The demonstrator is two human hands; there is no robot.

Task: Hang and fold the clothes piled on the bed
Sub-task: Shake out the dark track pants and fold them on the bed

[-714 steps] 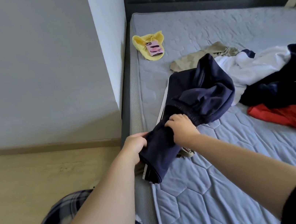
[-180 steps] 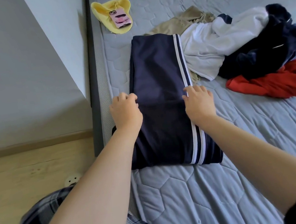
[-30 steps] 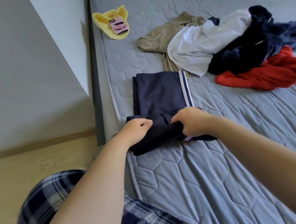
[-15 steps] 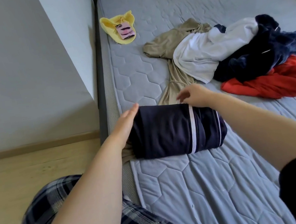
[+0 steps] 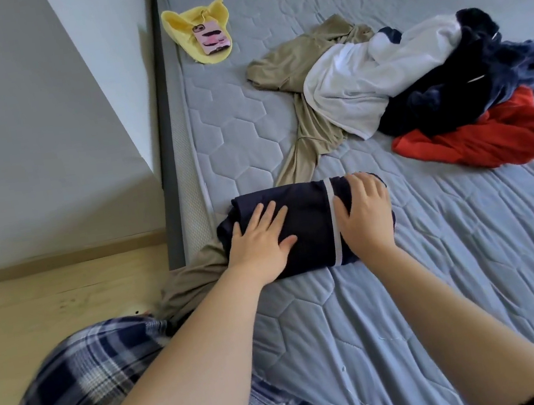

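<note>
- I'm watching the head cam here, and both hands are lying flat on a folded navy-blue fabric bundle with a white side stripe (image 5: 311, 227).
- The bundle is sitting on the grey quilted mattress (image 5: 443, 280), close to the mattress's wall-side edge and toward its near end.
- The left hand (image 5: 259, 241) is pressing the bundle's wall-side half, fingers straight and spread, gripping nothing.
- The right hand (image 5: 365, 211) is pressing the other half just past the stripe, fingers extended and relaxed too.
- A crumpled beige garment (image 5: 296, 62) is lying further up the mattress. One long part of it is running under the bundle and hanging off the mattress's wall-side edge.
- A white garment (image 5: 355, 85), a dark navy fleecy one (image 5: 450, 91) and a red one (image 5: 491, 137) are heaped around the mattress's middle, overlapping each other.
- A yellow cloth (image 5: 180, 28) is lying by the mattress's far wall-side edge, with a phone in a pink case (image 5: 212, 38) resting on it.
- Blue plaid trousers (image 5: 87, 378) are showing at the mattress's near edge.
</note>
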